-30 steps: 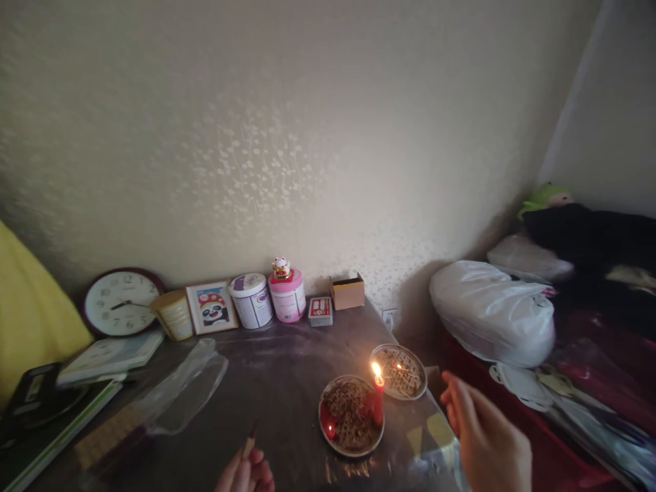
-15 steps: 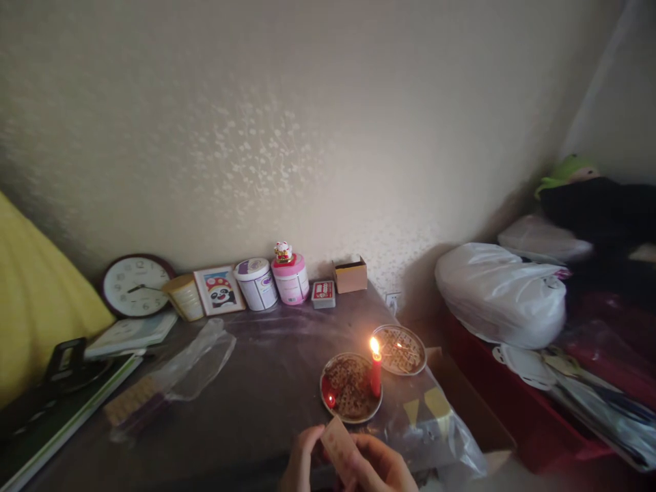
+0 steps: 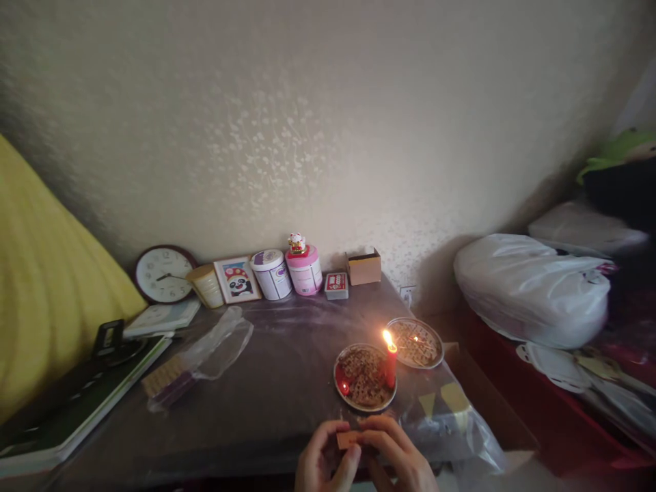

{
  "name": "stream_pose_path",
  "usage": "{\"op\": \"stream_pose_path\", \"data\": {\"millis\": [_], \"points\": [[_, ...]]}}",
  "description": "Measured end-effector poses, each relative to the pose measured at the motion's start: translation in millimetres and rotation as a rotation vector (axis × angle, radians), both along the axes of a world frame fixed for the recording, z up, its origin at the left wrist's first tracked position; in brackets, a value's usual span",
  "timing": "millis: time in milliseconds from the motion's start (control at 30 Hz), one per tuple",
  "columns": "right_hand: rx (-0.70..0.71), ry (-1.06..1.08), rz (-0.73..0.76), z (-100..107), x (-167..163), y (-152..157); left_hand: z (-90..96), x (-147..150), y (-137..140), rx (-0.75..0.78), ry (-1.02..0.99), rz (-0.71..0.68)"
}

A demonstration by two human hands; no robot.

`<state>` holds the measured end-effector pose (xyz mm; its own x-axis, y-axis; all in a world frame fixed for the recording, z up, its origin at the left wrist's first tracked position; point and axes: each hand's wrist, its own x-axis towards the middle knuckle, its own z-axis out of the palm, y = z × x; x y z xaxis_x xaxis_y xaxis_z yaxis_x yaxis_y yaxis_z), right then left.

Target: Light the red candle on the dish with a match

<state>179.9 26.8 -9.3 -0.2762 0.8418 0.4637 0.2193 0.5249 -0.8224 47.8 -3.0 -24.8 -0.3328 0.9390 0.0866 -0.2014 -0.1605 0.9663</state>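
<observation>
My left hand [image 3: 322, 459] and my right hand [image 3: 398, 452] meet at the near edge of the table, fingers closed on a small tan box [image 3: 347, 439] that looks like a matchbox. Fingers and thumbs cover part of it. Just beyond them sits a round plate [image 3: 365, 400] with a brown patterned surface. On its right side stands a lit red candle [image 3: 391, 369], upright, its flame leaning left. A red shiny spot shows at the plate's left. Behind to the right, a second plate [image 3: 417, 359] carries thin sticks and a small bright spot.
Along the wall stand a clock [image 3: 165, 275], a cup [image 3: 206, 285], a panda picture [image 3: 237, 280], two tins [image 3: 271, 277], a card box [image 3: 336, 285] and an open carton [image 3: 364, 268]. A plastic bag [image 3: 225, 345] lies left; white bags [image 3: 533, 290] are piled right.
The small box has tipped from slanting upright to nearly flat between my hands. My left thumb now presses near it. The view has swung a little left, so everything appears further right.
</observation>
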Motion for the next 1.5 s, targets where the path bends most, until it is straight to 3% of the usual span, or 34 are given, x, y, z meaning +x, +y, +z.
{"op": "stream_pose_path", "data": {"millis": [100,267,467,833,1067,1500], "points": [[0.000,0.070,-0.024,-3.4,0.9,2.0,-0.5,-2.9,0.4,0.013,0.031,0.070],[-0.340,0.311,0.020,-6.3,-0.3,6.4,-18.3,-8.2,3.2,0.163,0.330,0.216],[-0.476,0.382,0.025,-11.8,-3.1,7.8,-41.3,-8.8,7.2,0.253,0.483,0.200],[-0.495,0.329,-0.022,0.5,-2.6,7.1,-40.5,-10.5,5.7,0.319,0.663,0.215],[-0.423,0.262,-0.156,-8.7,-5.7,4.6,-33.9,-12.1,5.0,0.396,0.825,0.253],[-0.390,0.122,-0.128,3.5,1.8,4.9,-32.4,-10.1,2.8,0.435,0.874,0.285]]}}
